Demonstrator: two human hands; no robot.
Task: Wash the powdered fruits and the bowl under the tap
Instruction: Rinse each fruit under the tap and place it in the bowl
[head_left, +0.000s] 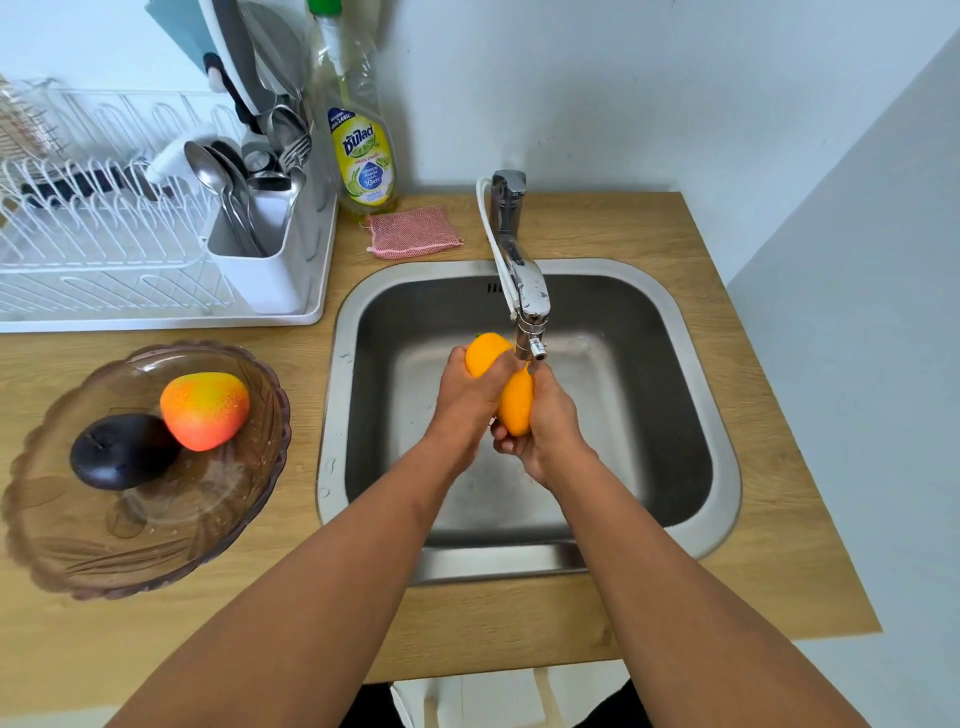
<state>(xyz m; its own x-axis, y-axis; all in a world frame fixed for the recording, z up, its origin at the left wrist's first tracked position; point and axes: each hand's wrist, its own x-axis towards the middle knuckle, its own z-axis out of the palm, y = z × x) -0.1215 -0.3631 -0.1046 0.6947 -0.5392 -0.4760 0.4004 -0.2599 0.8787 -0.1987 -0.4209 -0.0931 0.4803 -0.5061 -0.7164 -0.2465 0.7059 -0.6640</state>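
You hold a long orange-yellow fruit (511, 387) over the steel sink (691, 410), right under the tap's spout (532, 345). Your left hand (470, 400) wraps over its upper end, fingers curled around it, and your right hand (545, 423) cups its lower end from beneath, so both hands are closed on the same fruit. Whether water is running I cannot tell.

To your left on the wooden counter (597, 234) sits the tinted glass bowl (156, 545), well apart from the sink. Inside it lie a red-and-yellow mango (205, 410) and a dark purple fruit (122, 452), touching each other; droplets show on the mango and on the glass.

Behind the bowl stands a white dish rack (104, 244) with a cutlery holder (260, 260) full of spoons and forks. Just beside it are a bottle of dish soap (358, 130) and, in front of that, a pink mesh sponge (413, 231) lying flat near the tap's base.
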